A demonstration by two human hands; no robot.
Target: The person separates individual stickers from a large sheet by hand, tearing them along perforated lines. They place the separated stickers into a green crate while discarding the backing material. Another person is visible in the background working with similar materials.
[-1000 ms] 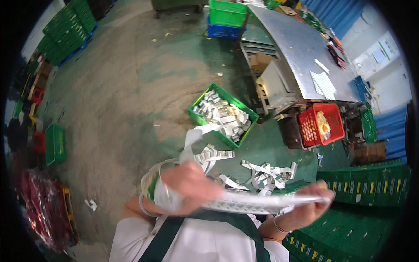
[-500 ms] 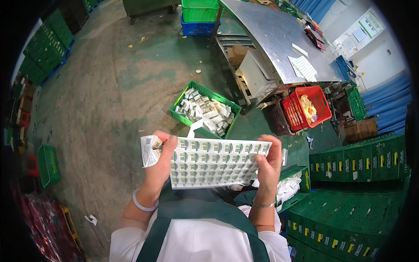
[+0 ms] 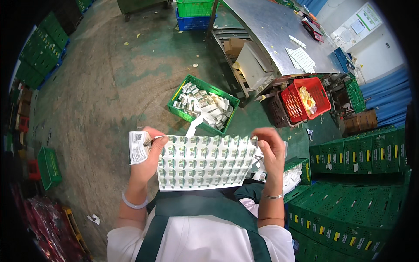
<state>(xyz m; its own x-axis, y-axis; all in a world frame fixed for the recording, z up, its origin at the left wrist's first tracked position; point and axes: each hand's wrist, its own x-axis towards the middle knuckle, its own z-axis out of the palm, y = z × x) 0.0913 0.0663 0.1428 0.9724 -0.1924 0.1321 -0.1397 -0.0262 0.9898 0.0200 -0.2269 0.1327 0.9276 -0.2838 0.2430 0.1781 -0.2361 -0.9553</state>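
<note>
Steel table (image 3: 270, 35), red basket (image 3: 321, 94), blue curtain (image 3: 388, 98)

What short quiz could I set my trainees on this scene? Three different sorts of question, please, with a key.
1. Multiple choice: what is the left hand gripping?
A) a cardboard box
B) a white sheet with rows of green marks
C) a red basket

2. True or false: the green crate on the floor ahead holds many small white pieces.

3. Short answer: which of the person's wrists wears the thicker, pale bangle?

Key:
1. B
2. True
3. The left; the right wrist wears a thinner bracelet.
</note>
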